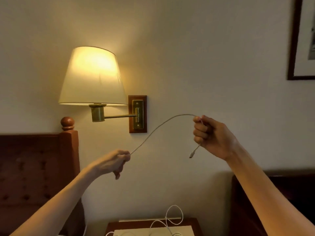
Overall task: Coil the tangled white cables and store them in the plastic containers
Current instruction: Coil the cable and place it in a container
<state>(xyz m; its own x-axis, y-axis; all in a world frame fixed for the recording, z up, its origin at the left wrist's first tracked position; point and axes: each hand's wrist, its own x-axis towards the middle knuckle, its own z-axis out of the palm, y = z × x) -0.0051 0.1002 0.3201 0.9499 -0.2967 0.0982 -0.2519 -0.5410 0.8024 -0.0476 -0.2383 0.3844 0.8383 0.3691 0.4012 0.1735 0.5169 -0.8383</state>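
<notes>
A thin white cable (158, 126) arches in the air between my two raised hands, in front of the wall. My right hand (209, 133) grips it in a fist near one end, and the short end with its plug (191, 155) hangs below the fist. My left hand (115, 161) pinches the cable lower down and to the left. More white cable (173, 218) loops up from the bedside table (192, 221) at the bottom edge. No plastic container is in view.
A lit wall lamp (92, 77) on a brass arm with a wooden plate (137, 114) hangs just behind the cable. A dark wooden headboard (39, 167) stands at the left, dark furniture (289, 193) at the right, a framed picture (301, 40) at the upper right.
</notes>
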